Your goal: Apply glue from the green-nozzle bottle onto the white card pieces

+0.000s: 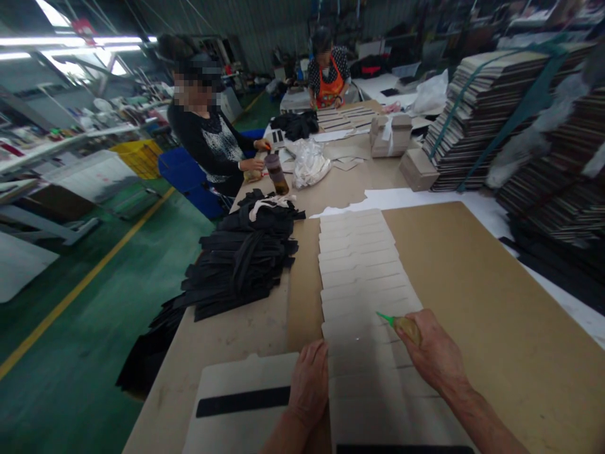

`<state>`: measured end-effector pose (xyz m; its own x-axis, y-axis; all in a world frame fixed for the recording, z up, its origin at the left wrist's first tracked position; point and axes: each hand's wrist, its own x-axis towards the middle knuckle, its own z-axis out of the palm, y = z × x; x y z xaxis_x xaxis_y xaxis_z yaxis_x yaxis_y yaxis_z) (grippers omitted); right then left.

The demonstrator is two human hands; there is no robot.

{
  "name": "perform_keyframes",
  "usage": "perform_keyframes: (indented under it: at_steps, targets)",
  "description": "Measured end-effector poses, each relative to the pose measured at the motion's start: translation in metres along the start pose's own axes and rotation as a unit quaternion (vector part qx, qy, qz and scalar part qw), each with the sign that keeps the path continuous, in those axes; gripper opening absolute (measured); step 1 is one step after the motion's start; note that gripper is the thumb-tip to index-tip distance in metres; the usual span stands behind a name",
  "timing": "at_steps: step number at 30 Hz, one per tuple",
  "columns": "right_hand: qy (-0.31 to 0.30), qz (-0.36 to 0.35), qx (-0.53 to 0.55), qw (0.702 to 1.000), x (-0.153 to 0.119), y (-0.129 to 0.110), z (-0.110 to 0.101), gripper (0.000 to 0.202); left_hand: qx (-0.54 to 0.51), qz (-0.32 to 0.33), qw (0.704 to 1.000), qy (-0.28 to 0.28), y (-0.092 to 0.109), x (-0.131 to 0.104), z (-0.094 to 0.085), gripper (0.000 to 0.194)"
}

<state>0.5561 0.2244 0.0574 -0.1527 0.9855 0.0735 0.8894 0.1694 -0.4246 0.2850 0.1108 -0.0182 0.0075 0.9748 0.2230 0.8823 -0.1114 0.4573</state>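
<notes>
My right hand (pixel 432 350) is wrapped round a small yellowish bottle (pixel 407 329) with a green nozzle, its tip over a long row of overlapping pale grey sheets (pixel 363 277). My left hand (pixel 309 381) lies at the left edge of that row, its fingers stretched forward and close together, with nothing visible in them. Beside it, partly under the hand, is a pale board (pixel 250 369) with a black strip (pixel 243 401) across it. Another black strip (pixel 404 449) shows at the bottom edge of the view.
A heap of black strips (pixel 241 258) lies on the table's left side. Beyond are a plastic bag (pixel 309 165) and a dark jar (pixel 276 174). One person (pixel 212 139) works at the left, another (pixel 328 79) at the far end. Tied stacks of boards (pixel 486 113) stand at the right.
</notes>
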Motion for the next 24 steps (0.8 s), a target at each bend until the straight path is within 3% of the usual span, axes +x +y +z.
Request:
perform_keyframes:
  at_steps: [7, 24]
  targets:
    - [-0.006, 0.025, 0.007, 1.000, -0.003, -0.002, 0.001, 0.034, -0.005, 0.017, 1.000, -0.025, -0.013, 0.014, 0.005, 0.042]
    - [-0.066, -0.028, 0.005, 0.997, -0.010, -0.045, 0.012, 0.027, 0.025, -0.004, 1.000, -0.013, -0.012, 0.002, 0.018, 0.047]
